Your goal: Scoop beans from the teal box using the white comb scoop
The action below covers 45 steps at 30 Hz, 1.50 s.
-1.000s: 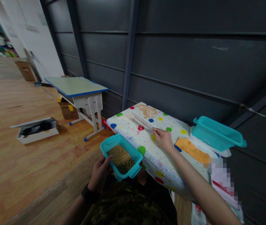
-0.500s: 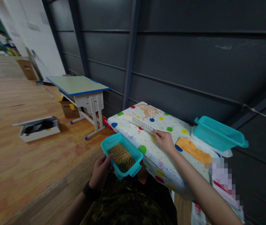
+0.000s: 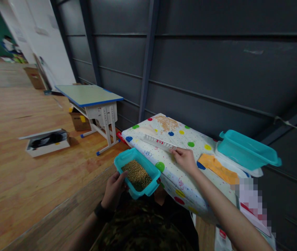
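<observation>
My left hand grips the near-left rim of a teal plastic container, thumb over the edge. Round yellowish beans half cover its bottom; the container is off the table, in front of its near edge. My right hand pinches the right end of a white slotted plastic strip with red marks on it. The strip lies low over the polka-dot tablecloth; whether it touches I cannot tell. Beyond its left end is a pale, blurred heap. Tan grains are scattered at the table's far end.
A second teal container stands on a white lid at the right, beside an orange cloth. A school desk, an open white box and a cardboard box are to the left. A dark wall rises behind.
The strip has swung a little toward me and turned, showing its red marks; its left end has come away from the pale heap. The left hand and container are nearly unmoved.
</observation>
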Each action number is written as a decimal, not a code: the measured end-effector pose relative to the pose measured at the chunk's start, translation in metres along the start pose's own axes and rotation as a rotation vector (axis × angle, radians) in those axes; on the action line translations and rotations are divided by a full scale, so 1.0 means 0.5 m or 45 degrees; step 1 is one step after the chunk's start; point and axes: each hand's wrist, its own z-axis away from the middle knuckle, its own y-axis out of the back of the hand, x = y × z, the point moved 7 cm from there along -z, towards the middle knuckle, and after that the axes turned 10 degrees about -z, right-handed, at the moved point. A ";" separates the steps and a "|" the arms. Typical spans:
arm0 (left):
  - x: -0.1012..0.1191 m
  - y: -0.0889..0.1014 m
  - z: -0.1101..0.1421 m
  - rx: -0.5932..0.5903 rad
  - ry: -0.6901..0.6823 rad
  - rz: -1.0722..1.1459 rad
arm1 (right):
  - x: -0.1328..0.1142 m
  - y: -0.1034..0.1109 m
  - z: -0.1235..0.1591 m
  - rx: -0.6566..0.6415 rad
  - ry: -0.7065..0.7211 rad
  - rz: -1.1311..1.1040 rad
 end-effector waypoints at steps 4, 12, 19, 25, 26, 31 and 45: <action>0.000 -0.002 0.002 0.002 0.011 0.011 | 0.006 0.008 -0.003 0.072 -0.011 -0.006; 0.000 -0.002 0.000 0.000 0.013 0.005 | 0.020 0.009 0.001 0.048 0.001 0.039; 0.002 -0.002 0.003 0.017 0.018 -0.001 | 0.033 0.008 -0.005 0.019 -0.035 0.057; 0.004 -0.001 0.004 0.020 0.010 0.000 | 0.026 0.021 -0.004 0.091 -0.058 0.001; 0.004 -0.001 0.005 0.018 0.010 0.001 | 0.023 0.021 -0.004 0.086 -0.058 -0.007; 0.003 -0.001 0.006 0.011 0.005 0.004 | 0.005 0.008 -0.001 -0.004 -0.062 -0.063; -0.003 0.004 0.003 0.046 0.029 0.005 | -0.093 -0.014 0.053 -0.172 0.016 -0.145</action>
